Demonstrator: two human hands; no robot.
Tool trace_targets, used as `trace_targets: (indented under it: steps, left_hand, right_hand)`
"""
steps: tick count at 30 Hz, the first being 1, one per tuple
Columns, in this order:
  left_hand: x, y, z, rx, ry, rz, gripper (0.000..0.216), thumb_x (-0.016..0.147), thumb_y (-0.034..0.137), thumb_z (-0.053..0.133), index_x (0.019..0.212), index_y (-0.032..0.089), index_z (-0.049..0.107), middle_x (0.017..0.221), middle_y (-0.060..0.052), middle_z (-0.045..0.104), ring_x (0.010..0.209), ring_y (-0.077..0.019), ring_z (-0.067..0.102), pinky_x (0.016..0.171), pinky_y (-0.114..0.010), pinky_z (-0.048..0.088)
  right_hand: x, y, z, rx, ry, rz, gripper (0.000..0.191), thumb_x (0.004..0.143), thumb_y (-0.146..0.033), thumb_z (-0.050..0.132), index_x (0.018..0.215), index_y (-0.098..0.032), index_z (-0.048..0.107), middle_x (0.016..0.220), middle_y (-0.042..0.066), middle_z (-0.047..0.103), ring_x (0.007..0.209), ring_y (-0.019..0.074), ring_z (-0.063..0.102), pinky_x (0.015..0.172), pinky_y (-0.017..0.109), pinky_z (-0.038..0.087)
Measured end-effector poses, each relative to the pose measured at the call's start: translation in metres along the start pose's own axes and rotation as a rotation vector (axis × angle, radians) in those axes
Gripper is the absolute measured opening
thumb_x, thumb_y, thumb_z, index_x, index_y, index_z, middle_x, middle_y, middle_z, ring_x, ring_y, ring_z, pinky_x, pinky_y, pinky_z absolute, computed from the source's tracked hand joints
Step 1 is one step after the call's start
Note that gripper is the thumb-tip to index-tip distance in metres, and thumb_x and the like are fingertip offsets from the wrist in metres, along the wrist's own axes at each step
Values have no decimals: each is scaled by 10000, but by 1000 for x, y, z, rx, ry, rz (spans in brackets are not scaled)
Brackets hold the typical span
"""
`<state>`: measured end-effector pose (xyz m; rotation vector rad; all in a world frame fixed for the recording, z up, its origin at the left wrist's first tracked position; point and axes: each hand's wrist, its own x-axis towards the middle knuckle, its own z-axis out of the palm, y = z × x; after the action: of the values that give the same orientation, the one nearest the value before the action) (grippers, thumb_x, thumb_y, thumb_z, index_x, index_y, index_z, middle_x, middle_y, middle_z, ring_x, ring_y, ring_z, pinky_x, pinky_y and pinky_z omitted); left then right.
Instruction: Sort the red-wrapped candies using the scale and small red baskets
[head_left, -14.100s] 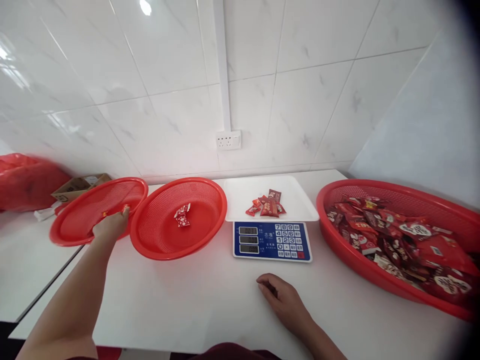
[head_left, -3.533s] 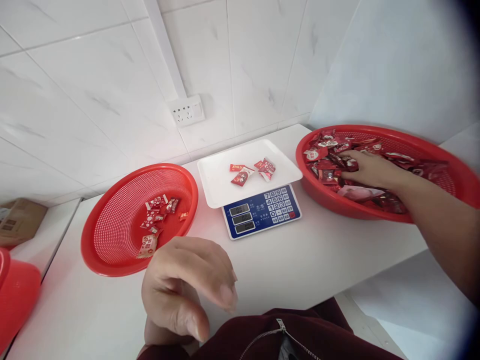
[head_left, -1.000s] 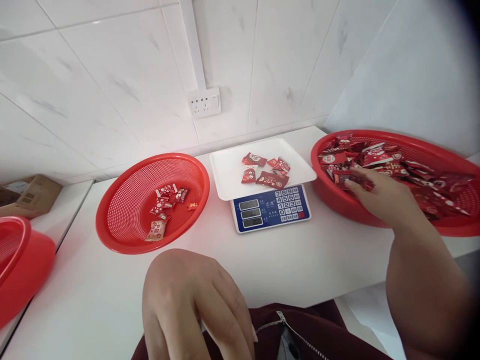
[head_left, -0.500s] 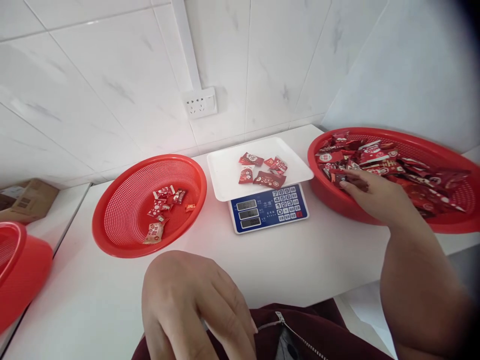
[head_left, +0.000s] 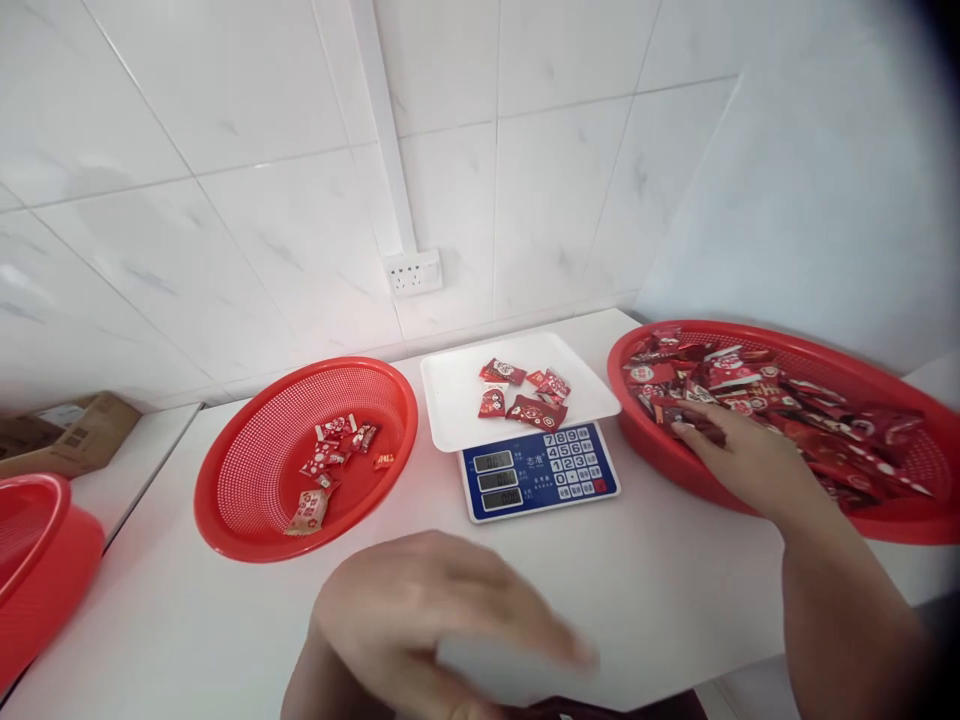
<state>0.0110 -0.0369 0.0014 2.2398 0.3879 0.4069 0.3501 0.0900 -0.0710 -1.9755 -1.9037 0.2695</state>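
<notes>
My right hand (head_left: 739, 458) reaches into the big red basket (head_left: 885, 510) at the right, fingers curled over the heap of red candy packets (head_left: 750, 380) near its left rim. My left hand (head_left: 442, 625) hangs low over the table's near edge, blurred by motion, fingers stretched forward with nothing seen in them. A scale (head_left: 536, 470) with a blue keypad stands in the middle; its white tray (head_left: 454, 400) carries several red packets (head_left: 525, 392). Left of it a round red basket (head_left: 232, 500) holds several more packets (head_left: 334, 465).
Another red basket (head_left: 34, 560) shows at the far left edge, on a lower adjoining counter. A cardboard box (head_left: 71, 435) lies behind it. A white tiled wall with a socket (head_left: 412, 272) runs along the back. The white table (head_left: 660, 590) ends just below my hands.
The view has tilted up, so everything sits lower in the picture. My left hand has moved forward and to the right, now blurred. My right hand stays in the large basket.
</notes>
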Motion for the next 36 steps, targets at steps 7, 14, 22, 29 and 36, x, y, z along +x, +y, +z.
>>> trace_targets:
  steps: [7,14,22,29,36]
  left_hand:
    - [57,-35,16,679,365,-486,512,880,506,436,1312,231,455,1421,-109,410,1360,-311,268,1066,-505,324]
    - [137,-98,-13,922,227,-419,592,889,591,300,1349,235,410,1499,-124,277,1409,-319,111,1111,-561,141]
    - [147,-152,-49,894,154,-609,619,881,612,283,1298,194,470,1438,-131,377,1342,-308,284,1083,-508,220]
    - [121,-166,-69,846,314,-816,790,798,727,296,1427,254,232,1540,-138,115,1400,-380,10,1065,-625,61]
    - [114,-166,-74,750,320,-814,711,777,723,368,1321,265,382,1366,-104,437,1259,-278,400,1023,-455,331]
  right_hand:
    - [-3,0,-2,58,8,16,468,817,-459,416,1201,-242,572,1094,74,662,917,255,617,784,371,452]
    - [-3,7,1,114,24,-64,476,831,-480,395,1203,-239,568,1179,79,631,938,266,615,816,404,459]
    - [-2,16,3,177,41,-95,444,823,-457,427,1163,-231,600,1121,70,664,918,268,640,799,416,490]
    - [0,20,5,195,74,-137,420,830,-439,433,1136,-216,614,1066,84,689,885,280,656,763,423,510]
    - [1,21,5,204,34,-105,464,819,-477,424,1159,-215,601,1064,80,688,910,286,646,804,444,494]
